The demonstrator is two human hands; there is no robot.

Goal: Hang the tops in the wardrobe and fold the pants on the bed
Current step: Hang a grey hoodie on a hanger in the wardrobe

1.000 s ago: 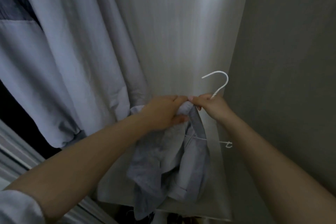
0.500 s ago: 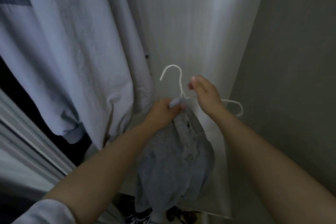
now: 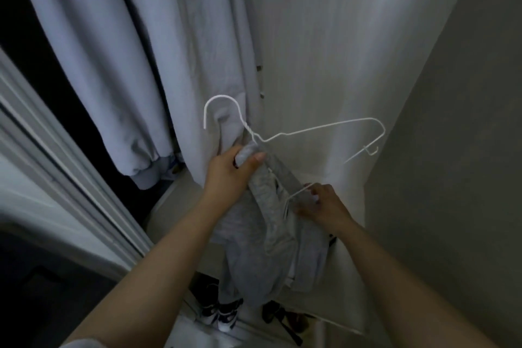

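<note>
Leftmost, we note pale hanging garments (image 3: 118, 65) inside the wardrobe (image 3: 324, 37), beside its door frame (image 3: 56, 150). Shoes (image 3: 220, 315) sit on the floor below, dim and hard to make out. Centre: our left hand (image 3: 230, 174) grips a bunched fold of the grey top (image 3: 271, 248), just under the neck of the white wire hanger (image 3: 282, 133), hook pointing left. Top hangs crumpled between our forearms, seemingly only partly on the hanger. Right: our right hand (image 3: 322, 203) pinches the hanger's lower wire against the fabric. Far right, a plain grey wall (image 3: 466, 150).
</note>
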